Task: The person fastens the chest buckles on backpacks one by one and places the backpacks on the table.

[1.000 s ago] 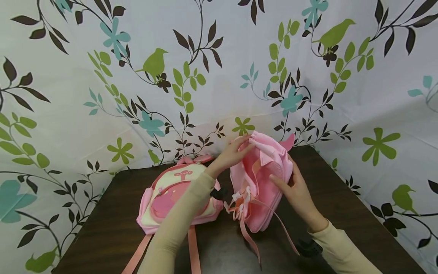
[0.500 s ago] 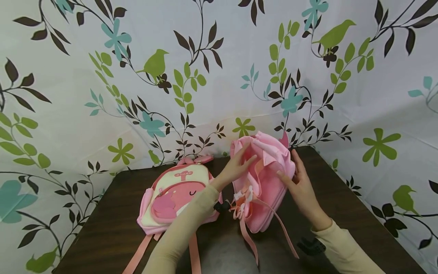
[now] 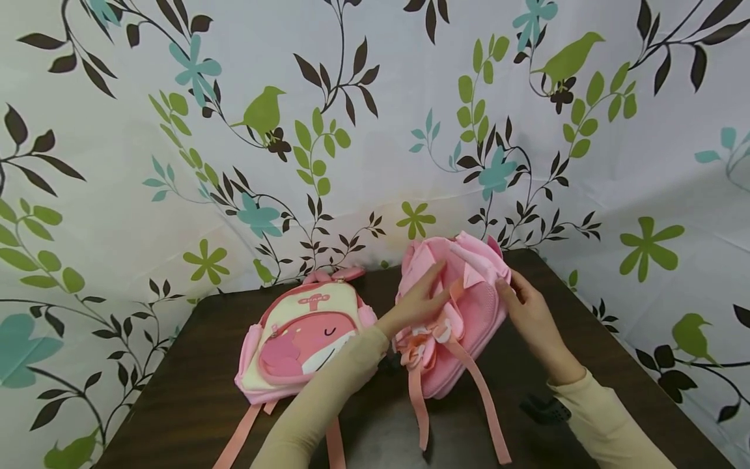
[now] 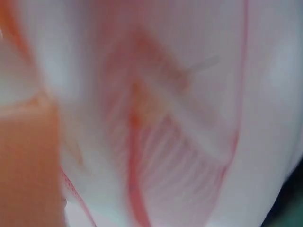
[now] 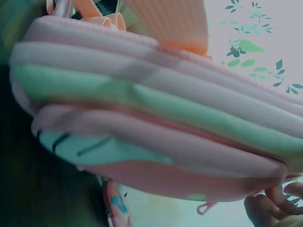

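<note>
The pink backpack (image 3: pixel 482 314) is located right of center in the head view, tilted, with its back panel facing the camera. Two coral straps (image 3: pixel 482 397) hang from its lower part toward the bottom of the frame. The left hand (image 3: pixel 417 305) lies across the left part of the back panel, fingers extended and thumb spread apart; whether any fabric is pinched cannot be determined. The right hand (image 3: pixel 530 316) grips the right edge of the backpack, thumb on the near side and fingers behind. In the right wrist view, the bag's front pocket (image 5: pixel 142 142) crosses the frame, with a zipper pull (image 5: pixel 205 207) at lower right beside the fingertips. The left wrist view is blurred and shows mainly pale pink fabric. A second backpack (image 3: pixel 310 342), cream and pink with a smiling face on its pocket, lies left of center, its straps running to the bottom edge. Both bags are positioned above the dark table (image 3: pixel 176 384); contact under the held one cannot be confirmed. A patterned backdrop (image 3: pixel 381 156) fills the upper frame.
</note>
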Demonstrator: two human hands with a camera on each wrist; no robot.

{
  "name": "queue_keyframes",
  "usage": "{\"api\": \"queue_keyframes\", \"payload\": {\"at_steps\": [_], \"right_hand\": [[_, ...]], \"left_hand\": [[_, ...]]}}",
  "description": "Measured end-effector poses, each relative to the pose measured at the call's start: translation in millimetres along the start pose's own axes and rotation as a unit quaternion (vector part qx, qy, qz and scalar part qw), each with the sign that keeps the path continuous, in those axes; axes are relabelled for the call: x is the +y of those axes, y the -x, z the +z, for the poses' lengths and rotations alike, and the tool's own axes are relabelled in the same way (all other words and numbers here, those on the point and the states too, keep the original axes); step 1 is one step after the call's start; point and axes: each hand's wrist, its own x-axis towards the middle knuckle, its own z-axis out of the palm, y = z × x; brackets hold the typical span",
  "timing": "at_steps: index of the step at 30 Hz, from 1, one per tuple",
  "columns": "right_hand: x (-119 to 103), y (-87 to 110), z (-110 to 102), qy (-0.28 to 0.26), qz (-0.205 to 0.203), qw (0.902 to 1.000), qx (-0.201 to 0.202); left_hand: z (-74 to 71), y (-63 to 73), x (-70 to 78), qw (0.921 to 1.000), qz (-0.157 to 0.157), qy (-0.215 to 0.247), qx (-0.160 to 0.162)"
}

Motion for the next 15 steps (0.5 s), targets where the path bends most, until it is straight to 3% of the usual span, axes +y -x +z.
{"api": "queue_keyframes", "payload": {"at_steps": [6,15], "right_hand": [[10,-0.6,-4,0.000,0.048,0.9986,-0.024],[36,-9.0,-12,-0.043,0.075,0.9951,-0.048]], "left_hand": [[6.2,3.7,-3.2,0.9989,-0.019,-0.016,-0.040],[14.4,0.4,-14.7,0.9950,-0.047,-0.017,-0.086]]}}
